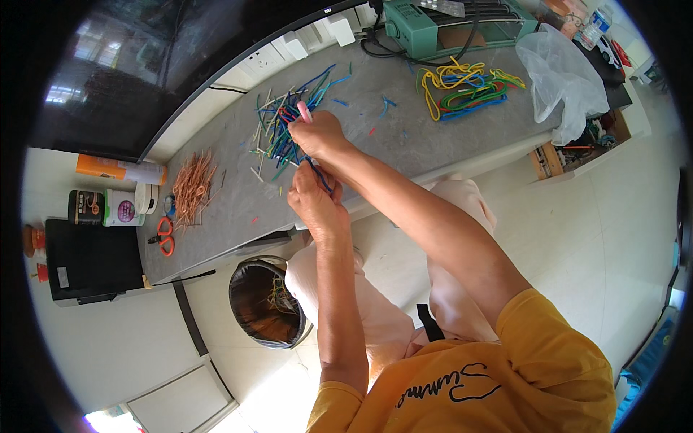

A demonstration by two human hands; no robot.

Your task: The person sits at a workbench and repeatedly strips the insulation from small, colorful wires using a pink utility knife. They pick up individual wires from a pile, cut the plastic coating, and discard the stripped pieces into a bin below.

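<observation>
Low in the middle of the view, my left hand is closed on a dark blue insulated wire. My right hand is just above it, almost touching, and grips a tool with a pink handle; its working end is hidden. Both hands are over the near side of a loose pile of cut blue, green and white wire insulation on the grey worktop. To the left lies a heap of bare copper wire. Coils of yellow, green and blue wire lie to the right.
Orange-handled scissors lie at the worktop's left end, near tubs. A green machine stands at the back, with a plastic bag to its right. Below are an open drawer and a lined bin. A large screen borders the back.
</observation>
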